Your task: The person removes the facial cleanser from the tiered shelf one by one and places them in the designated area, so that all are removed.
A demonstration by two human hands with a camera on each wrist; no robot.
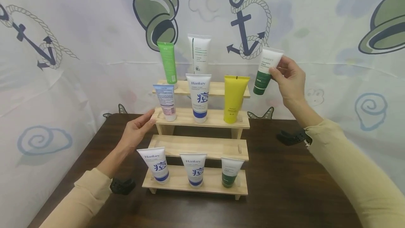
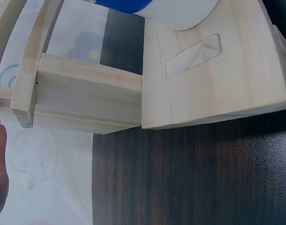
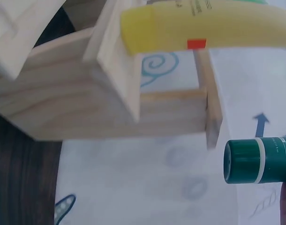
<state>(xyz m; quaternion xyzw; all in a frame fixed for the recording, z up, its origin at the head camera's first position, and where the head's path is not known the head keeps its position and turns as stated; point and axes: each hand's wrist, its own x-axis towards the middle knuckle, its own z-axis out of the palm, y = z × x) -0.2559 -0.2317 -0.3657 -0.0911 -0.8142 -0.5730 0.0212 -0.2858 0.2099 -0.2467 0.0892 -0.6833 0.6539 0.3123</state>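
My right hand point(image 1: 292, 82) pinches a white tube with a green lower part point(image 1: 266, 69) between thumb and fingers, held in the air right of the stand. Its green cap point(image 3: 241, 161) points toward the stand in the right wrist view. My left hand point(image 1: 136, 131) is at the left end of the second-highest shelf, fingers extended; whether they touch the wood is unclear. A wooden tiered stand point(image 1: 196, 147) carries several tubes. Near the left hand stands a blue-and-pink tube point(image 1: 166, 102). Nearest the held tube is a yellow tube point(image 1: 235, 97).
On the top shelf stand a green tube point(image 1: 168, 62) and a tall white tube point(image 1: 199, 54). A Hankey tube point(image 1: 199, 94) stands mid-shelf. The bottom shelf holds two Hankey tubes point(image 1: 155, 164) and a small white-green tube point(image 1: 231, 172). A dark wooden table point(image 1: 294, 185) lies beneath; patterned cloth point(image 1: 104, 34) hangs behind.
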